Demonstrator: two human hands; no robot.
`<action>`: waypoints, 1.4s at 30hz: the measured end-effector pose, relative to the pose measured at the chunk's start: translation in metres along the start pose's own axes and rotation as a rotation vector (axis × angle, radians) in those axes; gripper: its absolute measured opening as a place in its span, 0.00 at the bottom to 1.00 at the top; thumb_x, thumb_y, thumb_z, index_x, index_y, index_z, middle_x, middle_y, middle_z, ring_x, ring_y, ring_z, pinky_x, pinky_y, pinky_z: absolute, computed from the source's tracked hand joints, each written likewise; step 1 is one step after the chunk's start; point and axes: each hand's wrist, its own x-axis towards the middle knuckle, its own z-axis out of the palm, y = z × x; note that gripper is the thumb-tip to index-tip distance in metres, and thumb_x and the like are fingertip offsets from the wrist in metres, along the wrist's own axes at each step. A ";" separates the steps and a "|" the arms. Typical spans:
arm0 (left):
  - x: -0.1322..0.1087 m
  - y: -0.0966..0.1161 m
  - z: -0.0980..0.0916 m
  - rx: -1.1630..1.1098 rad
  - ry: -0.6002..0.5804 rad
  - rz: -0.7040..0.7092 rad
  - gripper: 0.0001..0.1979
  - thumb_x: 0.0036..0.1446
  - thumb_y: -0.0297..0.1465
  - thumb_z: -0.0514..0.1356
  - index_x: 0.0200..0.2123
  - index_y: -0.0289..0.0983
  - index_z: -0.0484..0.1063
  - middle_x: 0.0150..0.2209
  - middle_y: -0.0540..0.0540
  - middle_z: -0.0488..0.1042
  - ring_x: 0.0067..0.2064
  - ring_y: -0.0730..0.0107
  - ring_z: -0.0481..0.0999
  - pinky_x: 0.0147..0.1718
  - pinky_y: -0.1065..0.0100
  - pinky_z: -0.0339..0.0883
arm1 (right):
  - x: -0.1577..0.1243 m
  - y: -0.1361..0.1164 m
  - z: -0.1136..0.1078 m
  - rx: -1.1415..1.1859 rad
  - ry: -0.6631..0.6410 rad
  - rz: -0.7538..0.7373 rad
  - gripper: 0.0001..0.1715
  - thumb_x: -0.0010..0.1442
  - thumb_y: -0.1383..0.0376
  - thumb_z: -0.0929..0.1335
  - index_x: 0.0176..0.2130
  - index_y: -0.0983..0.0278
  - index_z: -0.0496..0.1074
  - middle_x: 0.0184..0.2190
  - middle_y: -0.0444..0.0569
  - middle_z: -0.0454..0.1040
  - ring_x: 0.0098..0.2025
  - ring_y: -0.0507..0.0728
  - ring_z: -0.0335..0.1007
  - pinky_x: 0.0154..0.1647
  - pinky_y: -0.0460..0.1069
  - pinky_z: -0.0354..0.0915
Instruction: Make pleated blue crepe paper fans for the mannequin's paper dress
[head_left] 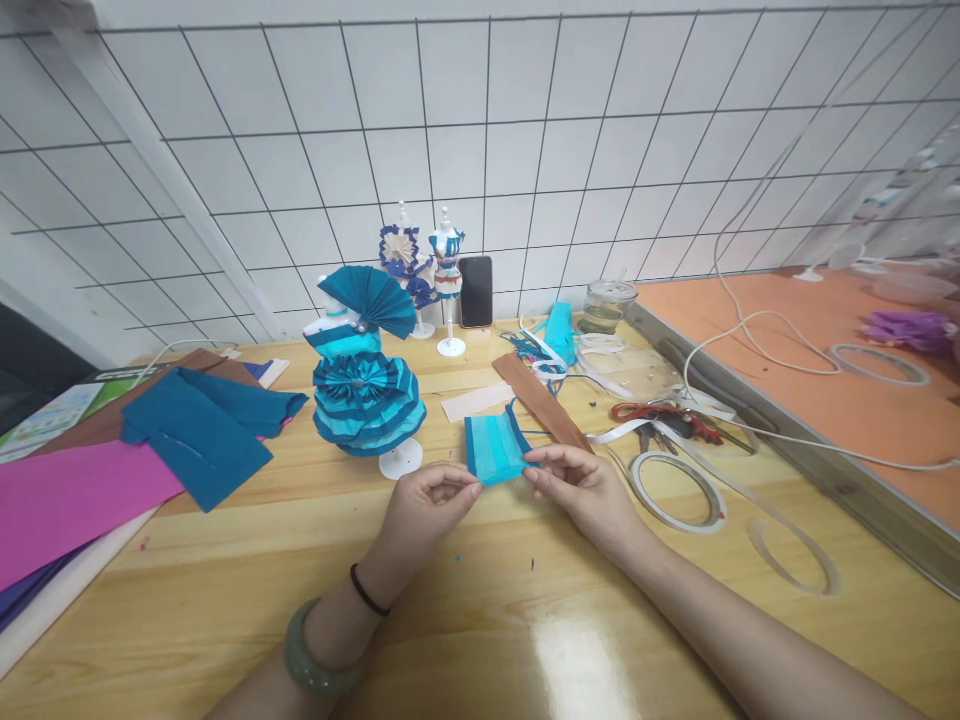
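Observation:
A small pleated piece of blue and teal paper [493, 447] is held just above the wooden table [480, 620]. My left hand [426, 505] pinches its lower left corner with closed fingers. My right hand [581, 485] pinches its right edge, fingers closed too. Just behind and left of the paper stands a small mannequin in a teal folded-paper dress [364, 380] on a white stand.
Teal crepe paper [202, 425] and pink sheets [67, 495] lie at the left. Two smaller mannequins [431, 265] and a phone [475, 291] stand by the tiled wall. Red-handled scissors [664, 415], tape rings [679, 490], a brown strip [544, 400], ribbons and a glass jar [607, 303] lie right.

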 end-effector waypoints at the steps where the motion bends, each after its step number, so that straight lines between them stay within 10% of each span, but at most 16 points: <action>1: 0.000 0.001 0.000 -0.013 0.009 0.014 0.06 0.39 0.32 0.65 0.23 0.34 0.75 0.29 0.45 0.77 0.31 0.69 0.75 0.30 0.71 0.69 | 0.000 0.000 0.000 0.003 -0.001 0.001 0.14 0.46 0.58 0.71 0.33 0.64 0.73 0.18 0.41 0.70 0.21 0.50 0.66 0.25 0.46 0.62; 10: 0.002 0.004 -0.002 -0.084 -0.069 -0.174 0.11 0.37 0.33 0.67 0.26 0.33 0.74 0.20 0.50 0.74 0.22 0.76 0.71 0.24 0.74 0.65 | 0.002 0.000 -0.002 -0.019 0.000 0.005 0.15 0.47 0.58 0.71 0.34 0.65 0.74 0.18 0.42 0.70 0.22 0.50 0.66 0.26 0.46 0.62; 42: 0.004 0.000 -0.006 0.030 -0.086 -0.124 0.10 0.42 0.36 0.64 0.23 0.34 0.74 0.24 0.48 0.75 0.27 0.72 0.71 0.29 0.72 0.64 | 0.002 0.001 0.000 -0.064 -0.004 0.079 0.18 0.44 0.58 0.71 0.34 0.66 0.74 0.19 0.44 0.72 0.21 0.50 0.65 0.25 0.46 0.62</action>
